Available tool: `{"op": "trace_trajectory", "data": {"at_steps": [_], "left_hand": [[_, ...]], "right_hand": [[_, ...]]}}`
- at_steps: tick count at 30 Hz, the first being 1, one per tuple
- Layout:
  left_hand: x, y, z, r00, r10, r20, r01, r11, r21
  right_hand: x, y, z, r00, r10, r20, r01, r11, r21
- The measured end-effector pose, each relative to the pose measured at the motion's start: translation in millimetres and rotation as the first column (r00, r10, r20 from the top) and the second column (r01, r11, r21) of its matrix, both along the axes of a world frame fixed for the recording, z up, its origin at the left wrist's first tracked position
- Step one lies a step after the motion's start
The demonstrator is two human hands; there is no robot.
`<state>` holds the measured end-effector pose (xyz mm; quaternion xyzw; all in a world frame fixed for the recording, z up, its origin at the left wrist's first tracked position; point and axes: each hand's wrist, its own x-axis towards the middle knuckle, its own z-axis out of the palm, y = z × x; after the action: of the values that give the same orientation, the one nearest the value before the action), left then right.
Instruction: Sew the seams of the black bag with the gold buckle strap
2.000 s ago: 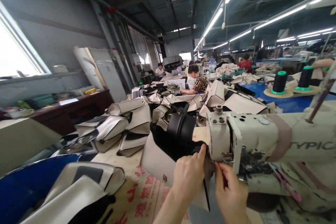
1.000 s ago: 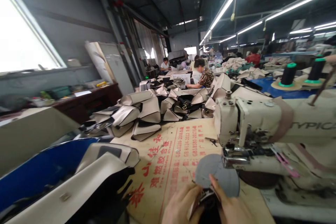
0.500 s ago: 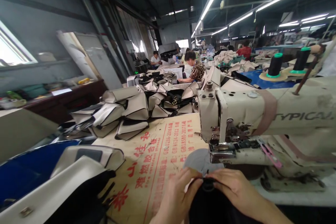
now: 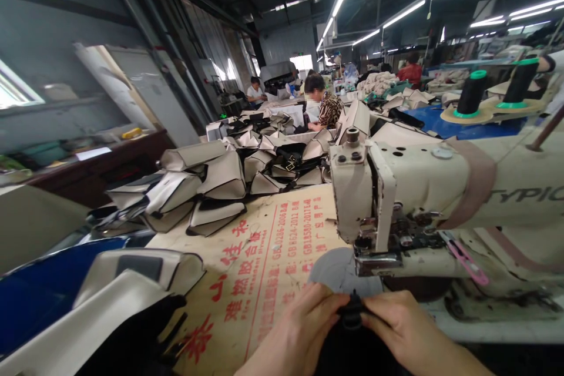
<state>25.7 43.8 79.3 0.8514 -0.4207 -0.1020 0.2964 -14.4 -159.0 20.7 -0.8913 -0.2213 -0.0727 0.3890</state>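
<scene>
My left hand (image 4: 304, 323) and my right hand (image 4: 399, 323) meet at the bottom middle of the view, each pinching a black bag piece (image 4: 352, 329) that hangs below them and runs off the frame. They are just in front of the cream sewing machine (image 4: 423, 194), below its head (image 4: 356, 200) and close to a grey round pad (image 4: 335, 270). Both hands have their fingers closed on the black piece.
A cardboard sheet with red print (image 4: 264, 264) covers the table. A heap of beige and black bags (image 4: 220, 179) lies behind it; more bags (image 4: 127, 299) sit at the lower left. Thread cones (image 4: 471, 94) stand at the right. Other people sit farther back (image 4: 324, 108).
The bag that was held up against the machine head two seconds ago has come down and off it. My hands now hold its black part low, in front of the machine.
</scene>
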Motion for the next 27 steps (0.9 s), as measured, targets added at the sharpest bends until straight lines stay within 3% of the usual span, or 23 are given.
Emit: {"op": "trace_trajectory", "data": {"at_steps": [8, 13, 19, 23, 27], "left_hand": [[8.4, 1.9, -0.7, 0.981, 0.071, -0.180, -0.074, 0.997, -0.006], [12.2, 7.6, -4.3, 0.967, 0.105, -0.231, -0.117, 0.992, -0.040], [15.4, 3.8, -10.1, 0.945, 0.159, -0.287, -0.198, 0.974, -0.109], [15.2, 8.2, -14.1, 0.922, 0.185, -0.339, -0.246, 0.958, -0.147], [3.3, 22.7, -32.6, 0.835, 0.178, -0.521, -0.274, 0.955, -0.114]], "right_hand": [[5.2, 2.6, -8.9, 0.990, -0.115, 0.085, 0.120, 0.991, -0.056], [15.4, 5.6, -0.2, 0.992, 0.076, 0.100, -0.063, 0.990, -0.130], [25.1, 6.1, 11.8, 0.969, 0.187, -0.160, -0.183, 0.982, 0.036], [28.4, 1.6, 14.3, 0.968, 0.189, -0.165, -0.166, 0.976, 0.143], [26.4, 0.1, 11.4, 0.973, 0.174, -0.155, -0.154, 0.979, 0.134]]}}
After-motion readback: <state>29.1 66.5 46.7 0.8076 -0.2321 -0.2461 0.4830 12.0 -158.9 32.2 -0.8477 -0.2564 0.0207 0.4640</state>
